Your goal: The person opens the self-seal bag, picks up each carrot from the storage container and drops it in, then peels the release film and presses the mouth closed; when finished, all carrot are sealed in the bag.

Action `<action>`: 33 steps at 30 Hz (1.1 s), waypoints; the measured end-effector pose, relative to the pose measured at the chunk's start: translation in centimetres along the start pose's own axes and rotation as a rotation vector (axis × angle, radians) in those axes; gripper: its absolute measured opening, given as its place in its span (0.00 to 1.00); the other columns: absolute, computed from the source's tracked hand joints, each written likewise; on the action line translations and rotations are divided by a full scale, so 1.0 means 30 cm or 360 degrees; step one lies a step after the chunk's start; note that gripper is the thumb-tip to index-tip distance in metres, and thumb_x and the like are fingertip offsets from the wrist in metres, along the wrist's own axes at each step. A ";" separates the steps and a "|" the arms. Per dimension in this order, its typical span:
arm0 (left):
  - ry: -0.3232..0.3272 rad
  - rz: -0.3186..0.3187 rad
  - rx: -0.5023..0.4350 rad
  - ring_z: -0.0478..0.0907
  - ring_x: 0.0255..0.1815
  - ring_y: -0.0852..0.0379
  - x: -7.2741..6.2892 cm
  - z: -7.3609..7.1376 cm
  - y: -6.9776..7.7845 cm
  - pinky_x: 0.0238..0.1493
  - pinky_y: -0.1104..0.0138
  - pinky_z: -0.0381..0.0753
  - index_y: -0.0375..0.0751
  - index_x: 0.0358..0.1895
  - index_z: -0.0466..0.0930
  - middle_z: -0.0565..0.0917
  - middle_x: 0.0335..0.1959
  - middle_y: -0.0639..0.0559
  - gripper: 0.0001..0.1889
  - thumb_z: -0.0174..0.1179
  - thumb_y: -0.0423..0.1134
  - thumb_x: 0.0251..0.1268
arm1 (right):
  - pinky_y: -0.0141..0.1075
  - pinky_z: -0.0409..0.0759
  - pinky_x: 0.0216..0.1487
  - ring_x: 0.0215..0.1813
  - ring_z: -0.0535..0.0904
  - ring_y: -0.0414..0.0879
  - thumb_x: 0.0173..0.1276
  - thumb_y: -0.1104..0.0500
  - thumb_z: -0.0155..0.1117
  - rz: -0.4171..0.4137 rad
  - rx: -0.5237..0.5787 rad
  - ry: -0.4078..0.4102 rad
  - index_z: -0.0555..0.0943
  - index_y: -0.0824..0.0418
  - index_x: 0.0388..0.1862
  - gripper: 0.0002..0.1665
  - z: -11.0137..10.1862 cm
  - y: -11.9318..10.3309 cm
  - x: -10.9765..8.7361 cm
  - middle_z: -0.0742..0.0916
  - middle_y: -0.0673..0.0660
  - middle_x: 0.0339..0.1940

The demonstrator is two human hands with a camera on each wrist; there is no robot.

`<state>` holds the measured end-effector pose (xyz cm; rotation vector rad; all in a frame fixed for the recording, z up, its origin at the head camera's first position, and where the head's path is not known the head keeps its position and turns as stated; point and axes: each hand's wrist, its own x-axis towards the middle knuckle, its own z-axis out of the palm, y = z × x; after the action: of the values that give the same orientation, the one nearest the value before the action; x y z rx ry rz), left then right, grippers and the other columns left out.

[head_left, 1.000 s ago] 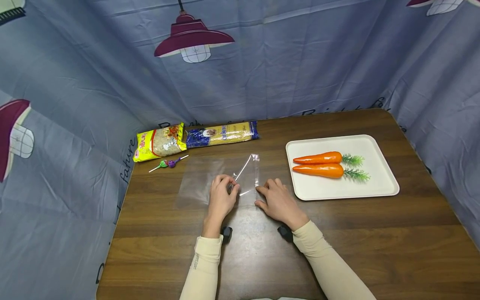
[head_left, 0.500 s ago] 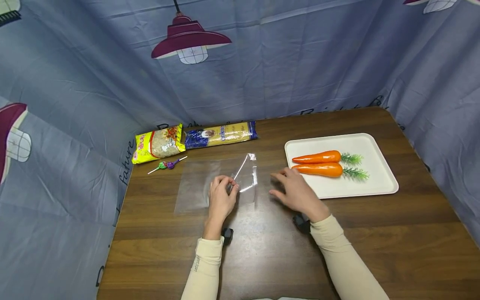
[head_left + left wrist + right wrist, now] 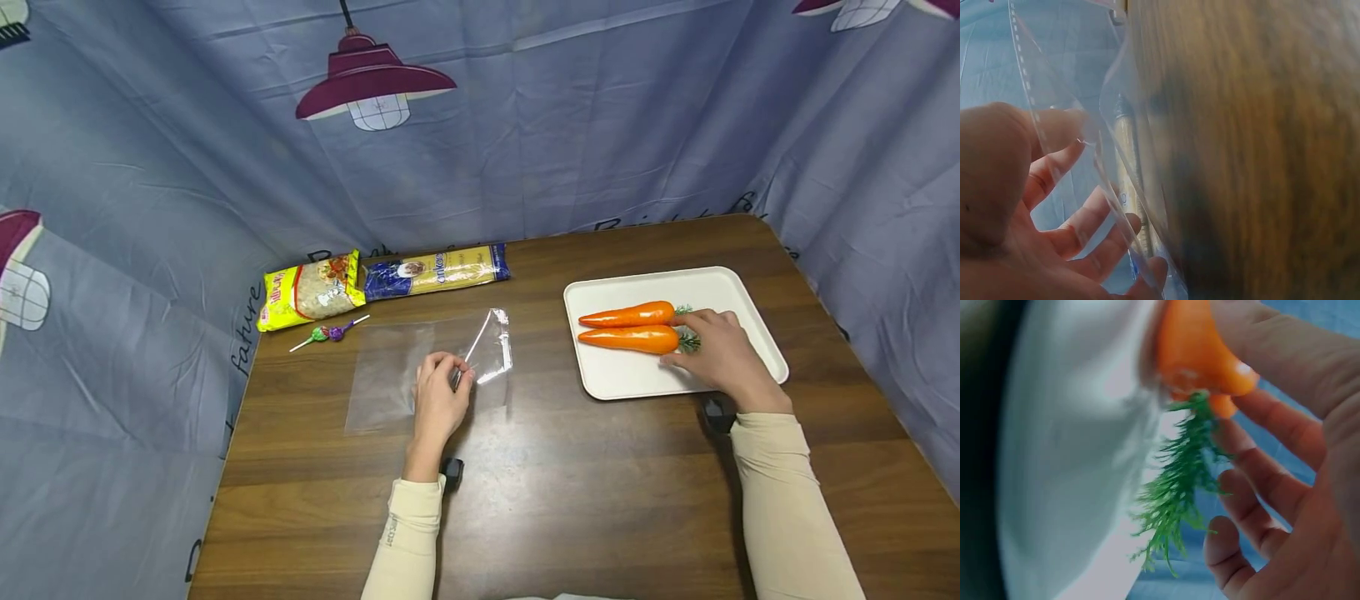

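A clear plastic bag [image 3: 382,375] lies flat near the middle of the table. My left hand [image 3: 439,396] pinches its upper layer between thumb and fingers. In the left wrist view, the lifted film [image 3: 1054,62] stands apart from the layer below. On the white tray [image 3: 615,379], two orange carrots lie side by side with their green tops to the right. My right hand [image 3: 723,358] is at the thick end of the nearer carrot [image 3: 630,338], its thumb on one side and fingers on the other. The farther carrot [image 3: 630,314] lies right beside it. My fingers partly hide the leafy tops.
Toward the back left are a yellow bag of noodle-like or grain food [image 3: 322,287] and a blue and gold pasta pack [image 3: 438,271]. Two lollipops [image 3: 330,333] lie in front of them. A blue curtain [image 3: 540,150] hangs along the table's back edge.
My right hand has left the bag's right edge and moved right, over the tray, to the thick end of the nearer carrot. The left hand keeps its pinch on the bag.
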<state>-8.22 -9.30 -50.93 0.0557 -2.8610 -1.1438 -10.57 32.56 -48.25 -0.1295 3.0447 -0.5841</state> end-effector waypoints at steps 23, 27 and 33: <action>0.0024 -0.0034 -0.0050 0.73 0.60 0.43 -0.001 0.004 -0.005 0.57 0.46 0.69 0.48 0.37 0.81 0.78 0.61 0.46 0.05 0.66 0.42 0.68 | 0.59 0.79 0.54 0.51 0.81 0.62 0.64 0.45 0.75 -0.0056 0.0294 -0.0025 0.78 0.66 0.60 0.35 0.066 -0.034 -0.066 0.86 0.69 0.52; 0.0023 -0.0035 -0.0065 0.72 0.62 0.43 -0.004 0.003 -0.002 0.57 0.46 0.69 0.48 0.37 0.81 0.78 0.61 0.46 0.05 0.67 0.42 0.68 | 0.48 0.79 0.47 0.45 0.81 0.55 0.64 0.47 0.75 -0.0099 0.0368 0.0041 0.79 0.64 0.58 0.31 0.082 -0.055 -0.069 0.88 0.65 0.49; 0.0026 -0.0032 -0.0096 0.72 0.63 0.42 -0.002 0.001 -0.001 0.60 0.44 0.69 0.48 0.36 0.80 0.78 0.62 0.45 0.05 0.67 0.41 0.67 | 0.47 0.78 0.47 0.44 0.80 0.52 0.64 0.50 0.76 -0.0237 0.0409 0.0054 0.80 0.62 0.56 0.26 0.109 -0.129 -0.048 0.88 0.60 0.46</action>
<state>-8.16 -9.29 -50.98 0.0911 -2.8159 -1.2265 -8.68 27.89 -49.82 -0.3417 2.9746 -0.9898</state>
